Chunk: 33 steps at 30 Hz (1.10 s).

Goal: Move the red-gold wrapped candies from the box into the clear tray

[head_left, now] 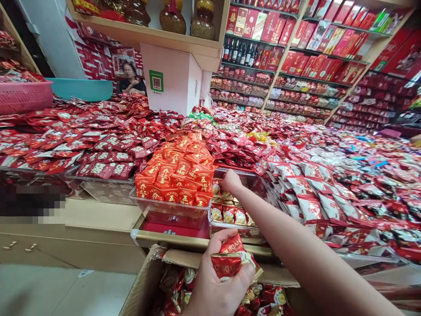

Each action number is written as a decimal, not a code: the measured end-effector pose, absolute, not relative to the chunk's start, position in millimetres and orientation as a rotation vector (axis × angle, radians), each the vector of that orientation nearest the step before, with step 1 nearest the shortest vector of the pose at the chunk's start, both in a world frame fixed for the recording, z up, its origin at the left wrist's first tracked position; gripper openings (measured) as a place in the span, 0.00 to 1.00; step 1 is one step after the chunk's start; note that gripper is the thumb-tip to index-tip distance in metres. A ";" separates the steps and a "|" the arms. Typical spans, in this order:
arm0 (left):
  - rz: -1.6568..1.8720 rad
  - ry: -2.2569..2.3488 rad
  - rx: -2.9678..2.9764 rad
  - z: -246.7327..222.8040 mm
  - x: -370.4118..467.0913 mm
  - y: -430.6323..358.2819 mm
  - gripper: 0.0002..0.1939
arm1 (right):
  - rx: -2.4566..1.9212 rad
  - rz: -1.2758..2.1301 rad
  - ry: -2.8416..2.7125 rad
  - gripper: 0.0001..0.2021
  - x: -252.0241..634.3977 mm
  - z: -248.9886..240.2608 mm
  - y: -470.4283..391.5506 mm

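- At far left a pink basket [26, 95] stood beside a teal basin [82, 89], both behind the heaps of red packets [62, 140].
- Right of those, dark red packets [110, 169] were heaped over a clear tray.
- Next came orange-red packets [174, 175] with gold lettering, piled above the rim of their own clear tray.
- Below, at the front of the desk [153, 237], an open cardboard box [140, 281] held more red and gold wrapped pieces.
- The left hand [213, 287] was over this box, its grip clamped on a few durian packets [227, 263], with the thumb on their right side.
- The durian packets lay inside that grip, between thumb and fingers, against the palm. They were small, shiny and red, with "DURIAN" in gold letters, crimped gold-toned edges and a pale yellow and white picture partly under the thumb. How many there were could not be told.
- Just beyond, a clear tray [230, 227] held rows of red and gold pieces with a similar pale picture, standing side by side at its front.
- The right hand [231, 182] reached into the back of this tray; its fingertips were hidden, so whether its grip was apart or together could not be told.
- At right lay white and red packets [311, 199] in overlapping rows.
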<state>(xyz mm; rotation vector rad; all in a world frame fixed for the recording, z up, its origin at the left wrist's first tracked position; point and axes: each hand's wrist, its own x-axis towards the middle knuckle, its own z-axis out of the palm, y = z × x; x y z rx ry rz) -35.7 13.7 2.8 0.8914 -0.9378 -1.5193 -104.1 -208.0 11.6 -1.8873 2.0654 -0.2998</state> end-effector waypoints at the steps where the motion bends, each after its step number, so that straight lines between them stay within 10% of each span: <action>1: -1.522 -0.936 0.890 3.0 -35.6 13.7 0.24 | -1.917 -0.289 2.071 0.10 -104.7 9.3 -208.5; 33: -1.794 -1.136 0.841 -0.1 -34.6 6.5 0.36 | -1.905 -0.741 0.988 0.07 -174.0 36.2 -21.1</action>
